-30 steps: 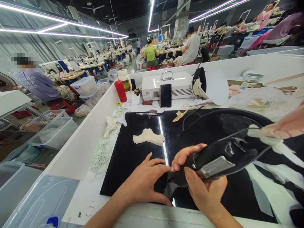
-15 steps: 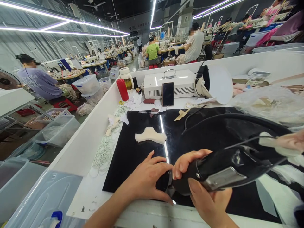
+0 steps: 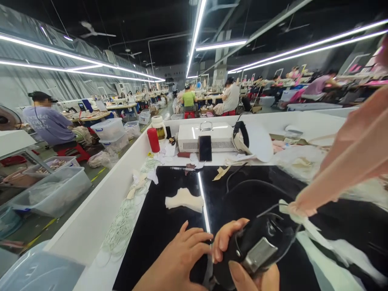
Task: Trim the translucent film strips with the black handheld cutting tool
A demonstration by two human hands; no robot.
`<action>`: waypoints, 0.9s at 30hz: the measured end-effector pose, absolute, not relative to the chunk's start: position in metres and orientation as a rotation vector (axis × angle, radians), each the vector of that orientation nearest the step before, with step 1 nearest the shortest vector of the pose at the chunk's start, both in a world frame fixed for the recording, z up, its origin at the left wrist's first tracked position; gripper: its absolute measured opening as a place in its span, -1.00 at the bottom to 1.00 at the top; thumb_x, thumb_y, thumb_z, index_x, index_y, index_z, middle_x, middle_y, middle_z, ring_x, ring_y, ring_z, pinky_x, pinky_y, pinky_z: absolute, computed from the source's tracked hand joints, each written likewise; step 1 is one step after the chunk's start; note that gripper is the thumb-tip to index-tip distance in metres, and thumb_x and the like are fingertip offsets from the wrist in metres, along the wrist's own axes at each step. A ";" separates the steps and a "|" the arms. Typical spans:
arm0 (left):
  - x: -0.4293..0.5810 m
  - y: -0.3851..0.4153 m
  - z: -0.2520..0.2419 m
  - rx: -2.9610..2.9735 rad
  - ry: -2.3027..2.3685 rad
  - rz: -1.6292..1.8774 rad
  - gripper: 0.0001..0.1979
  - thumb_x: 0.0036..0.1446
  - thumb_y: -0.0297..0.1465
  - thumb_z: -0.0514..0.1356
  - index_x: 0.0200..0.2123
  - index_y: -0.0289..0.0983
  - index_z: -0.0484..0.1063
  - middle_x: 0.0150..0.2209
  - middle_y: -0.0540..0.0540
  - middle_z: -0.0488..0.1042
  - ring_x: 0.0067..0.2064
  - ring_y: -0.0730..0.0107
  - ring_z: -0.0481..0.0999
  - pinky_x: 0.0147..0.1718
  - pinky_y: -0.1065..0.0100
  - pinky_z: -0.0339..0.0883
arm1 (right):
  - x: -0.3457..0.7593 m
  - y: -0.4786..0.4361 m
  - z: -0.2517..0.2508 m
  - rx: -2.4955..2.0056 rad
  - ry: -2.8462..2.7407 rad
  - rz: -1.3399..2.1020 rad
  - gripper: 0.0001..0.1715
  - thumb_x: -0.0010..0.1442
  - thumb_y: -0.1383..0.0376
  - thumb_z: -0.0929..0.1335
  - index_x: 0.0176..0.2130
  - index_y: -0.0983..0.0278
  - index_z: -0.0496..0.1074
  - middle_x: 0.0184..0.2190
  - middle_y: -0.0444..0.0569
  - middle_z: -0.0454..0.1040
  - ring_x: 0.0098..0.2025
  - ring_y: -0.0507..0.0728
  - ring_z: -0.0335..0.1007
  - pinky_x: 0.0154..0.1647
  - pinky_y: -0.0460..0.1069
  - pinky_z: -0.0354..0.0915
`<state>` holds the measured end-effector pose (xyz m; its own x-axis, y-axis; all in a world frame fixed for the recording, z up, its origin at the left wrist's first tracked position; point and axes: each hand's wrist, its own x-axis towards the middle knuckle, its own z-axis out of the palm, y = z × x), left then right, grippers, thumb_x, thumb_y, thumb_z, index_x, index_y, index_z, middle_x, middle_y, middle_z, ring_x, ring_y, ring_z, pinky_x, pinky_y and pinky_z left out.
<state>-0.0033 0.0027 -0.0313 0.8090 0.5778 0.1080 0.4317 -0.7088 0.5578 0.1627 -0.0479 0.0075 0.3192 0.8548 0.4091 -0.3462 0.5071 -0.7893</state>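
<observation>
My right hand [image 3: 239, 258] wraps round a black corded handheld power tool [image 3: 260, 246] with a bare metal plate on its side. The tool's lower tip is mostly hidden by my hands and the bottom edge. My left hand [image 3: 178, 256] is spread low over the black board [image 3: 139, 238], fingers and thumb apart, close beside the tool's tip. Whether its fingertips touch a small piece there I cannot tell. Farther up the board lies a cream stack of cut fabric [image 3: 184, 199]. A pale strip [image 3: 292, 210] joins the tool's upper end to a pink stretched cloth [image 3: 342, 157].
Tangled pale green cord [image 3: 121, 230] lies left of the board. Behind it stand a red cup [image 3: 153, 140], a jar [image 3: 159, 127], a phone [image 3: 205, 148] and a white metal box [image 3: 189, 139]. Low white walls [image 3: 100, 202] edge the table. People sit at sewing tables beyond.
My view has tilted up, so the table and both hands sit lower in the picture. The tool now points more steeply, and the pink cloth shows more fully on the right.
</observation>
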 end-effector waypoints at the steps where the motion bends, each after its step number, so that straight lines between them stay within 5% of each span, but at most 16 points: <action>1: -0.005 0.005 -0.035 2.526 0.740 0.376 -0.51 0.14 -0.14 0.42 0.10 -0.11 0.44 0.34 -0.15 0.35 0.38 -0.03 0.28 0.40 -0.28 -0.12 | 0.164 -0.048 0.008 -0.672 -0.902 0.881 -0.66 0.27 0.02 0.47 -0.10 0.12 0.38 -0.38 -0.14 0.40 -0.47 0.04 0.39 -0.46 -0.05 0.41; 10: -0.015 0.016 -0.026 2.730 0.797 0.319 -0.86 0.18 -0.39 0.43 -0.20 -0.06 0.59 0.32 -0.01 0.40 0.35 -0.06 0.35 0.31 -0.31 0.14 | 0.186 -0.045 0.016 -0.782 -0.825 0.834 -0.59 0.23 0.02 0.51 -0.07 0.09 0.36 -0.36 -0.17 0.45 -0.47 0.02 0.41 -0.38 -0.05 0.40; 15: -0.027 0.020 -0.026 2.770 0.988 0.460 -0.72 0.28 -0.60 0.20 -0.11 -0.09 0.56 0.30 -0.10 0.41 0.36 -0.08 0.33 0.29 -0.41 0.12 | 0.193 -0.042 0.014 -0.795 -0.816 0.817 -0.56 0.19 0.04 0.54 -0.07 0.10 0.36 -0.34 -0.15 0.46 -0.45 0.04 0.42 -0.39 -0.03 0.42; 18: -0.028 0.020 -0.033 2.749 1.053 0.696 -0.57 0.25 -0.70 0.02 -0.05 -0.15 0.52 0.19 -0.17 0.48 0.25 0.06 0.46 0.29 -0.26 0.23 | 0.196 -0.041 0.015 -0.798 -0.824 0.803 -0.57 0.20 0.06 0.54 -0.07 0.10 0.36 -0.35 -0.14 0.46 -0.45 0.05 0.42 -0.39 -0.03 0.43; 22: -0.019 0.014 -0.037 2.647 1.013 0.841 -0.56 0.21 -0.71 -0.01 -0.06 -0.18 0.51 -0.08 -0.12 0.55 -0.02 0.26 0.57 0.20 0.05 0.43 | 0.198 -0.040 0.016 -0.822 -0.833 0.785 -0.58 0.20 0.05 0.54 -0.08 0.11 0.36 -0.36 -0.15 0.47 -0.46 0.04 0.43 -0.38 -0.04 0.43; 27: -0.015 0.013 -0.040 2.655 0.936 0.749 -0.53 0.14 -0.72 0.01 -0.07 -0.17 0.53 -0.11 -0.10 0.58 -0.05 0.27 0.57 0.23 0.03 0.37 | 0.198 -0.041 0.017 -0.841 -0.841 0.769 -0.59 0.21 0.07 0.53 -0.07 0.12 0.36 -0.36 -0.14 0.48 -0.45 0.06 0.44 -0.37 -0.04 0.45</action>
